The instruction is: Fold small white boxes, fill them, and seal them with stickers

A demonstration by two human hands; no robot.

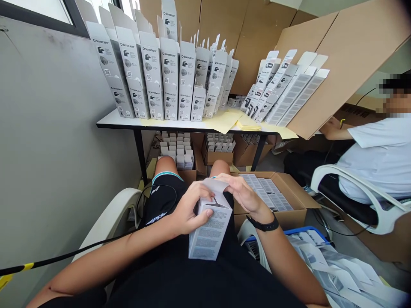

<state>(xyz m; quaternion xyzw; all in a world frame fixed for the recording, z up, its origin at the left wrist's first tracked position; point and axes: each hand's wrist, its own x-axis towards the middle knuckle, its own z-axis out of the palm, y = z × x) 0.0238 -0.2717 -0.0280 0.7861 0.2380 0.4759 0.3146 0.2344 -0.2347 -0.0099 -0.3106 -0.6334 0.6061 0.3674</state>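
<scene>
A white printed retail carton (210, 226) stands tilted in front of my lap, its text panel facing me and its top flap raised. My left hand (192, 208) grips the carton's upper left side, with the fingers wrapped over the corner. My right hand (243, 193) rests on the raised flap from the right, fingers pinching its edge. The inside of the carton is hidden by the flap and my fingers.
A white table (180, 124) holds rows of open SilverCrest cartons against a cardboard partition (337, 72). Cardboard boxes stand below it. An open box of flat printed cartons (269, 201) sits right of my knees. A seated co-worker (372, 149) is at far right.
</scene>
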